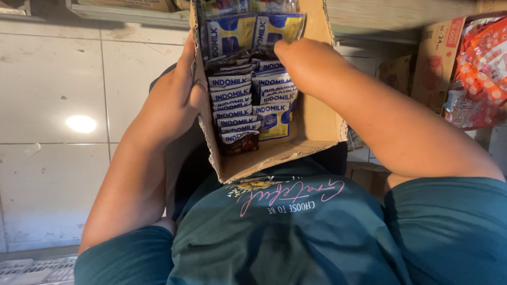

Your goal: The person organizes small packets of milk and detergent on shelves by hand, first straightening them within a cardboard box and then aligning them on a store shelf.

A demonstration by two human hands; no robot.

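Pale floor tiles (pixel 53 95) lie below, with a carton of red packets (pixel 478 68) at the right. Against the person's chest rests a cardboard box (pixel 317 121), its long axis running away from the body, with blue-and-white sachets (pixel 248 100) stacked along its left wall. Left hand (pixel 177 95) clasps that wall from outside, fingers curled on the rim. Right hand (pixel 288 53) is nearer the sachets, reaching into the far end; its fingers are hidden, so I cannot tell their spread.
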